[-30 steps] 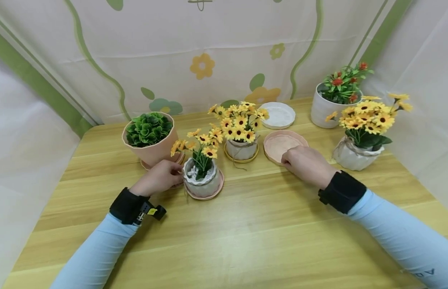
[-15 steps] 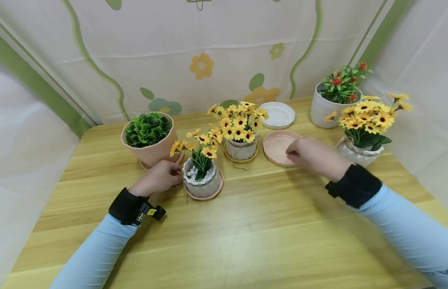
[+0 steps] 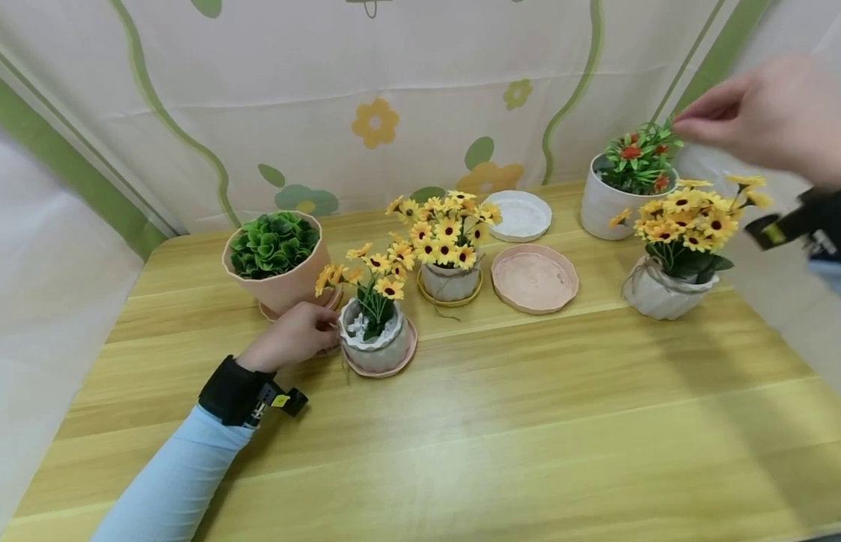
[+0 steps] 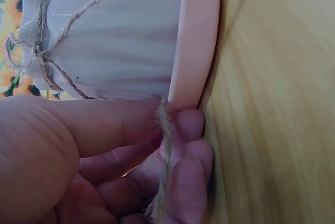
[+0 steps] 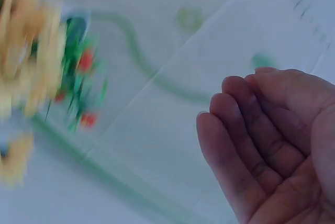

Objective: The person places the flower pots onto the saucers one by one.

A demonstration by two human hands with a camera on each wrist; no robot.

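My left hand [image 3: 295, 334] pinches the rim of a pink saucer [image 4: 198, 41], thumb above and fingers at its edge. On that saucer stands a small grey pot [image 3: 379, 348] with yellow daisies, twine tied round it. A loose twine end [image 4: 166, 156] hangs across the fingers in the left wrist view. Raised in the air at the right, my right hand [image 3: 779, 120] holds nothing, its fingers loosely bent. It appears in front of the red-flowered plant [image 3: 630, 154] in a white pot and above the white pot of yellow daisies [image 3: 671, 292].
A bare pink saucer [image 3: 535, 278] lies in the middle, with a white saucer [image 3: 518, 217] behind it. Another daisy pot [image 3: 450, 281] stands on a yellow saucer. At the left is a pink pot [image 3: 284, 287] with a green plant. A patterned curtain [image 3: 291, 68] hangs behind the table.
My right hand has left the bare pink saucer and swung up and right into the air. The left hand keeps its place at the daisy pot's saucer.
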